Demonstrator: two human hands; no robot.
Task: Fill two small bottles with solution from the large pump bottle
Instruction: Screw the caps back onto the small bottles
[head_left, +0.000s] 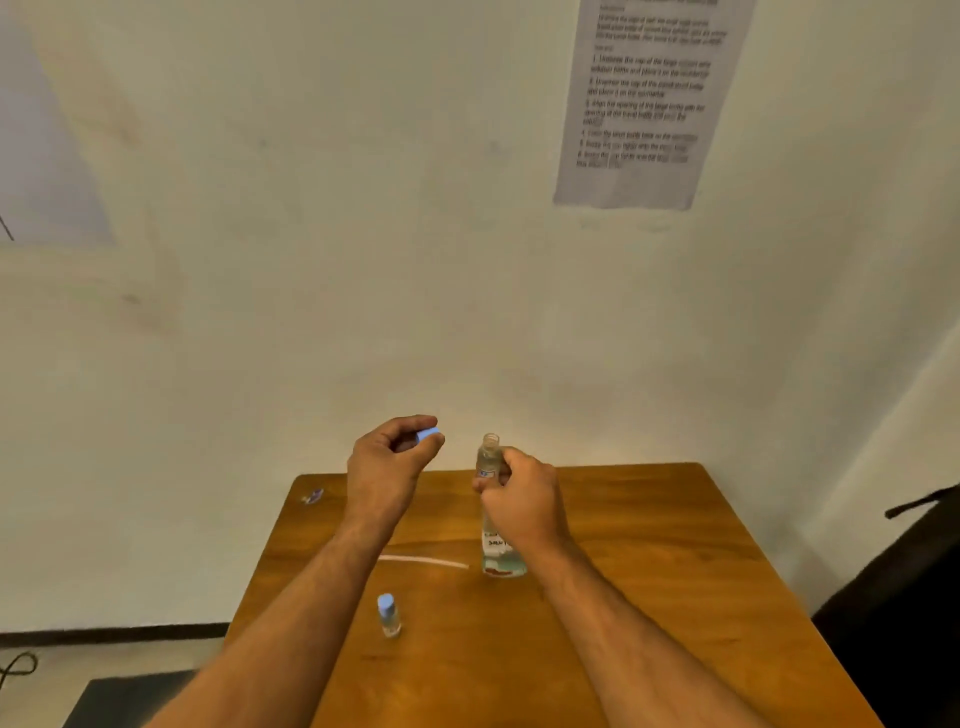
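The right hand (522, 499) is wrapped around a small open bottle (488, 457) and holds it up in the air. Right below it, the big clear bottle (501, 558) stands on the wooden counter (649, 597). The left hand (387, 462), at 9 o'clock from the small bottle, pinches a blue cap (428, 434) in its fingertips. Another small bottle (388, 616) with a blue cap stands at 7 o'clock from the big one. A thin white tube (423, 561) lies between them.
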